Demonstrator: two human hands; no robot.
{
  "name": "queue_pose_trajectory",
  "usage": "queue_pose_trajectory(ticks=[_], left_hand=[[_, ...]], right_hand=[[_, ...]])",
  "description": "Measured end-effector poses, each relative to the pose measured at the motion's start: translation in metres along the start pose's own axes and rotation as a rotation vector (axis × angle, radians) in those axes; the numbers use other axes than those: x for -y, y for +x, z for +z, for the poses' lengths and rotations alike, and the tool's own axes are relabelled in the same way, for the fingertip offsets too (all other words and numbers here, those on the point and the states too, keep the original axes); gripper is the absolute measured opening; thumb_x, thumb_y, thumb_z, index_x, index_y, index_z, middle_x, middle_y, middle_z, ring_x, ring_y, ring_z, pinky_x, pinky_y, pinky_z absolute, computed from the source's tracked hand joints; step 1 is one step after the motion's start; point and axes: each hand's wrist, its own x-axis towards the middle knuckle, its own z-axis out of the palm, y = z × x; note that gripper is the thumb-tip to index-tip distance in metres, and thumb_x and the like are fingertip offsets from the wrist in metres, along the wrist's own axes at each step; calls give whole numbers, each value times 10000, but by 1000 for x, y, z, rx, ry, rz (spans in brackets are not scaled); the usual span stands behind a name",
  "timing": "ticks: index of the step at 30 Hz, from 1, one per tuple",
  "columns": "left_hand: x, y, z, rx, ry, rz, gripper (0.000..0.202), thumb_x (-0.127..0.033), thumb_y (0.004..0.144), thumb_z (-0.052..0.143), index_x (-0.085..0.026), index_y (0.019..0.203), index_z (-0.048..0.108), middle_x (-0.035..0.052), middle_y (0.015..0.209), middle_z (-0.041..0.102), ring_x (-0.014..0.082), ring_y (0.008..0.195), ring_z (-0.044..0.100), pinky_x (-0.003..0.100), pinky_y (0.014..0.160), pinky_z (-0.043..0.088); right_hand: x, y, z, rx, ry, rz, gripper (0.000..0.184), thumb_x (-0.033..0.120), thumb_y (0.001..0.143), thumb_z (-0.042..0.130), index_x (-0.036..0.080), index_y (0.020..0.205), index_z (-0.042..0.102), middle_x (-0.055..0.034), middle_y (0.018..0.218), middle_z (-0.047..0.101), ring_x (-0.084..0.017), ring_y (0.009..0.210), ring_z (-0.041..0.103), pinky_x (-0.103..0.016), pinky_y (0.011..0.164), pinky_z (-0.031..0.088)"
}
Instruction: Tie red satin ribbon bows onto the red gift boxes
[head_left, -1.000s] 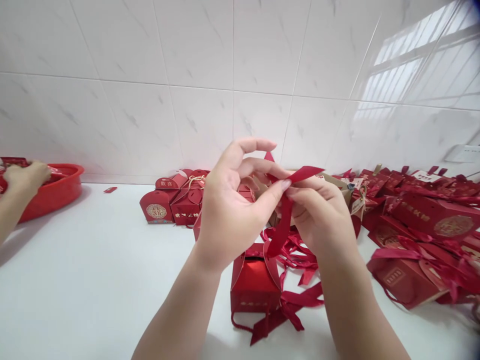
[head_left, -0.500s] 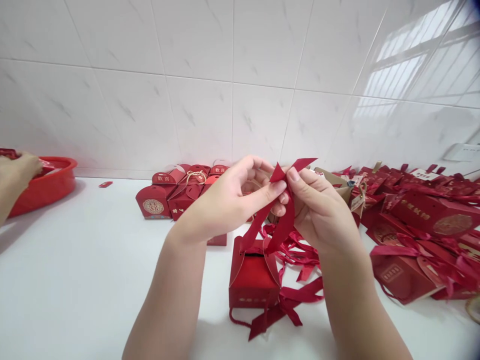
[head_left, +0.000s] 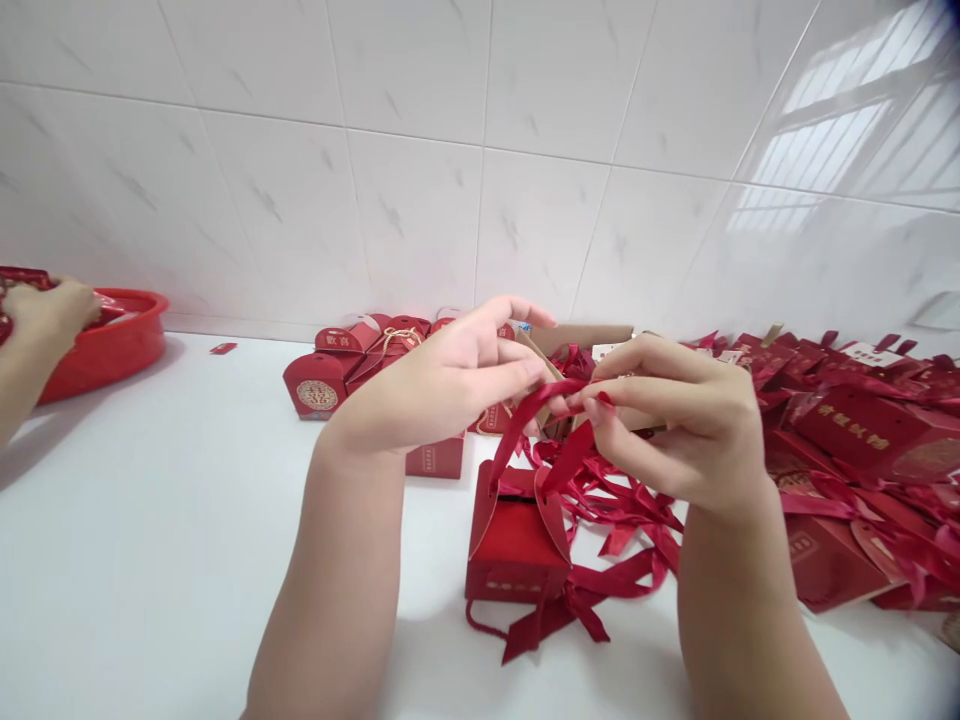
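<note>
A small red gift box point(head_left: 519, 545) stands upright on the white table, with a red ribbon point(head_left: 512, 435) rising from the holes at its top. My right hand point(head_left: 675, 420) pinches the ribbon between thumb and fingers above the box. On the other side, my left hand point(head_left: 480, 375) has its index finger stretched out and its thumb raised. Its lower fingers curl behind the ribbon and grip it, partly hidden. Loose red ribbons point(head_left: 622, 500) lie in a tangle behind and to the right of the box.
Several red boxes point(head_left: 319, 385) are grouped near the tiled wall. Many ribboned boxes point(head_left: 840, 540) are piled on the right. An open cardboard carton point(head_left: 589, 336) is behind my hands. At far left another person's hand point(head_left: 56, 310) is over a red basin point(head_left: 112, 350). A small red packet point(head_left: 223, 348) lies nearby.
My hands have drawn apart a little. My right hand has turned and moved right with the ribbon, and my left index finger has straightened. The raised ribbon ends have gone down between my fingers.
</note>
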Motion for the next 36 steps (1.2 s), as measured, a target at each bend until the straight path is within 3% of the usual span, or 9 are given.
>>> queue_pose_trajectory(ticks=[4, 12, 17, 22, 26, 29, 33, 36], left_hand=[[1, 0, 3, -16, -15, -6, 316, -167, 854, 490, -242, 1161, 503, 13, 766, 675, 152, 680, 650, 258, 586, 540], [5, 2, 11, -66, 117, -5, 327, -212, 817, 570, -255, 1132, 493, 48, 994, 674, 138, 732, 645, 244, 582, 523], [3, 3, 14, -117, 127, -20, 268, -238, 810, 587, -242, 1060, 491, 23, 870, 683, 144, 713, 642, 269, 614, 523], [-4, 4, 15, -227, 147, 105, 258, -203, 795, 602, -206, 1016, 468, 7, 762, 631, 120, 687, 599, 224, 588, 485], [-6, 1, 15, -224, 159, 131, 224, -208, 802, 596, -211, 983, 465, -20, 719, 577, 93, 642, 547, 194, 558, 445], [-3, -4, 11, -224, 156, 112, 228, -236, 797, 617, -224, 965, 464, -45, 691, 537, 75, 619, 514, 191, 582, 441], [0, -15, -1, -312, 193, 62, 263, -274, 786, 638, -219, 972, 460, -54, 667, 516, 69, 587, 483, 177, 544, 404], [1, -27, -10, -359, 240, 23, 266, -294, 772, 650, -212, 945, 465, -55, 652, 509, 69, 563, 470, 174, 515, 378]], right_hand=[[-4, -1, 4, -26, -166, -76, 162, 64, 699, 638, 214, 740, 684, -34, 743, 597, -129, 606, 550, -263, 479, 425], [-3, 2, 6, -89, -250, -18, 132, 139, 759, 621, 236, 709, 696, -32, 716, 615, -126, 576, 536, -266, 479, 434], [-6, 3, 5, -78, -156, 3, 114, 136, 778, 617, 214, 754, 697, -38, 757, 625, -120, 590, 544, -261, 503, 445], [-4, 5, 1, -21, 123, 309, 185, 241, 844, 601, 202, 682, 682, -36, 798, 649, -157, 749, 603, -286, 658, 488], [5, 7, 0, 50, 365, 529, 249, 309, 877, 573, 205, 690, 700, -32, 827, 659, -180, 855, 617, -311, 759, 495], [9, 6, 4, -6, 458, 618, 222, 348, 867, 587, 210, 752, 718, -28, 824, 664, -181, 870, 621, -313, 783, 500], [6, 0, 9, -146, 624, 746, 258, 429, 829, 613, 195, 792, 716, -32, 791, 679, -172, 821, 646, -314, 791, 513], [1, -10, 5, -201, 509, 806, 307, 460, 806, 621, 170, 737, 693, -33, 712, 670, -164, 728, 645, -296, 740, 503]])
